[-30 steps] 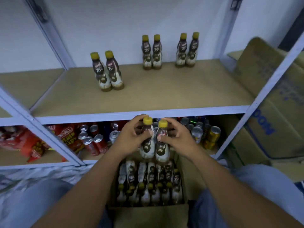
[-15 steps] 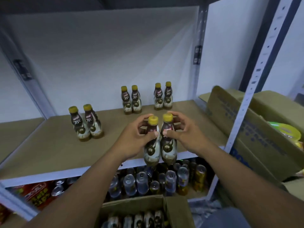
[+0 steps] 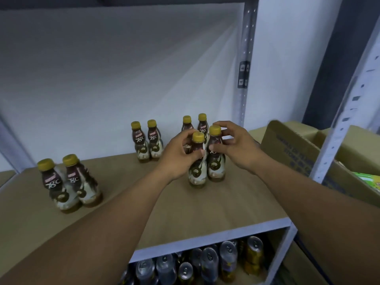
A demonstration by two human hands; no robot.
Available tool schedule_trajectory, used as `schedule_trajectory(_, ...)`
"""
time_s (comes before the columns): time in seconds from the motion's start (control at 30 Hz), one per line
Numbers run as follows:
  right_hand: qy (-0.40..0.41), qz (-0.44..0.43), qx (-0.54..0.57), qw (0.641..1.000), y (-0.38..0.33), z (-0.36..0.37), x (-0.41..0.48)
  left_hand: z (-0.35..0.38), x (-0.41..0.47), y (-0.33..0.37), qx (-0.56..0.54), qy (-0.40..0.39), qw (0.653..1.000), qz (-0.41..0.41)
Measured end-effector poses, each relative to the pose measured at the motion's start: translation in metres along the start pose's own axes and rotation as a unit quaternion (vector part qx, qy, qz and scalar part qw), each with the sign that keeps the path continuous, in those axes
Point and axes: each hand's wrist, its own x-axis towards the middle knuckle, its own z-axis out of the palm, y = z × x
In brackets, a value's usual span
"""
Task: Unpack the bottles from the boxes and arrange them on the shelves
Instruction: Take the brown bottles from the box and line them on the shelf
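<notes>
Mid-frame, the left hand (image 3: 181,154) pinches the left bottle (image 3: 197,174) and the right hand (image 3: 238,150) pinches the right bottle (image 3: 216,168). Bare shelf (image 3: 205,208) runs down to its front edge.

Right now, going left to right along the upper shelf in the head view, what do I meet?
front-left bottle pair → rear bottle pair → left hand → held bottles → right hand → cardboard box. The pair behind the hands overlaps them, so it is left out.
</notes>
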Motion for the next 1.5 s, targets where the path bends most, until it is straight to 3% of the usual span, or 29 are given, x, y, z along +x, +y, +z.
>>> schedule_trajectory(0.4,0.019,0.01,-0.052,0.998,0.056,-0.021,0.07,0.025,0.084,-0.051,0.024,0.008,1.0,-0.017)
schedule_trajectory(0.97,-0.002,0.019,-0.062,0.998,0.078,-0.024,0.079,0.026,0.099,-0.062,0.054,-0.001,0.998,-0.01)
schedule_trajectory(1.23,-0.02,0.024,-0.13,0.991,0.069,-0.032,0.079,0.019,0.096,-0.056,0.068,-0.021,0.997,-0.012)
schedule_trajectory(1.37,-0.01,0.008,-0.2,0.98,0.052,-0.043,0.084,0.008,0.1,-0.045,0.129,-0.054,0.99,0.004)
schedule_trajectory(1.5,-0.077,0.01,-0.265,0.961,0.037,-0.05,0.091,0.002,0.106,-0.034,0.233,-0.109,0.966,0.017)
